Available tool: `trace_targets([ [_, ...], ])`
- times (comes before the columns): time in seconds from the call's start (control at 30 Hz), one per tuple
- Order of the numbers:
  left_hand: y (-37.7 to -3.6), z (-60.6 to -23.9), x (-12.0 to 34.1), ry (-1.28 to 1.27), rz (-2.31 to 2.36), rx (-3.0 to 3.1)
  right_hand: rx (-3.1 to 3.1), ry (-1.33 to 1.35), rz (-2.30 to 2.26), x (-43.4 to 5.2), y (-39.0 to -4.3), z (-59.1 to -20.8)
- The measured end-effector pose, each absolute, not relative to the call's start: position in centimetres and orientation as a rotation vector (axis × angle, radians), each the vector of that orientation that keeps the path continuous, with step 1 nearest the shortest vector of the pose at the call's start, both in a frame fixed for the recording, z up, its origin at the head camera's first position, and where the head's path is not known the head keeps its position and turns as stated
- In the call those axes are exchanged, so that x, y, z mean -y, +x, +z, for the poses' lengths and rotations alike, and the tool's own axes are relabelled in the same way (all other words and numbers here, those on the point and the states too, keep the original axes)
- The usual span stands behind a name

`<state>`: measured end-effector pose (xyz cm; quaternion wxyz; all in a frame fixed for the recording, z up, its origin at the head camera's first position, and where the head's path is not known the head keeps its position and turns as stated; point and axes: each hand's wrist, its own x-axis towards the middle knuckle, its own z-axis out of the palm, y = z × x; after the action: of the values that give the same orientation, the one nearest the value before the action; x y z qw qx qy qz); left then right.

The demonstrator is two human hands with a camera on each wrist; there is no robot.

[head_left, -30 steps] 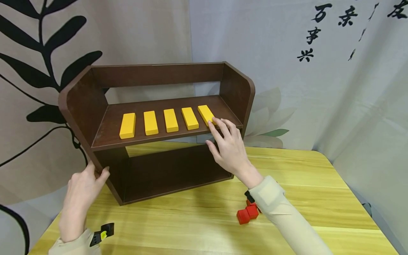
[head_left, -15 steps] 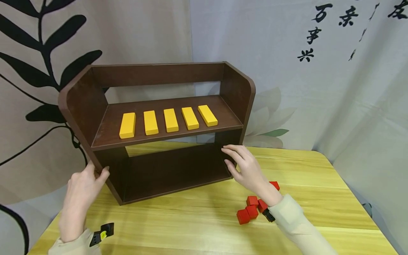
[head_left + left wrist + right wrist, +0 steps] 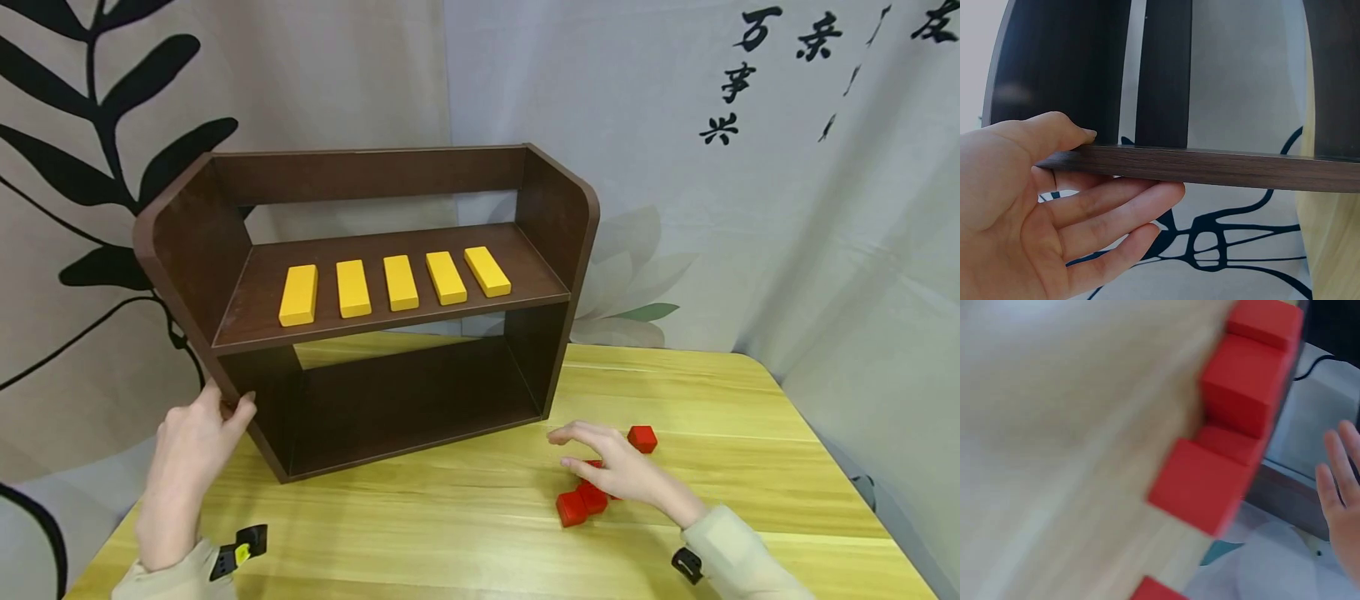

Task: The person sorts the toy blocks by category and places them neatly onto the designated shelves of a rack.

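While five yellow blocks (image 3: pixel 397 282) already lay on the shelf (image 3: pixel 525 287), the left hand (image 3: pixel 191 442) gripped its side and the right hand (image 3: pixel 618 468) hovered, fingers (image 3: pixel 573 435) loosely spread and empty, over the red cubes (image 3: pixel 581 504) on the bench (image 3: pixel 450 525).

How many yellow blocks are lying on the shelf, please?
5. All lie in one row on the upper board of the brown shelf: the yellow blocks, from left to right. None seems hidden.

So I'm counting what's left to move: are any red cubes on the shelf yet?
No, the shelf holds only five yellow blocks; the red cubes lie on the table.
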<state>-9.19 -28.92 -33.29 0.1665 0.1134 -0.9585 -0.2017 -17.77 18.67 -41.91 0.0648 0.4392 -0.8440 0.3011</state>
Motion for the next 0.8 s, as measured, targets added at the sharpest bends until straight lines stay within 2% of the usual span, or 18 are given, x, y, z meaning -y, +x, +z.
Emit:
trace_targets([
  [0.4, -9.1, -33.1, 28.8, 0.339, -0.576, 2.745, 2.649, 1.631, 0.989, -20.8, -16.8, -43.8],
  [0.8, -9.2, -33.1, 28.9, 0.334, -0.575, 2.733, 2.695, 1.624, 0.856, -20.4, -16.8, -44.2],
])
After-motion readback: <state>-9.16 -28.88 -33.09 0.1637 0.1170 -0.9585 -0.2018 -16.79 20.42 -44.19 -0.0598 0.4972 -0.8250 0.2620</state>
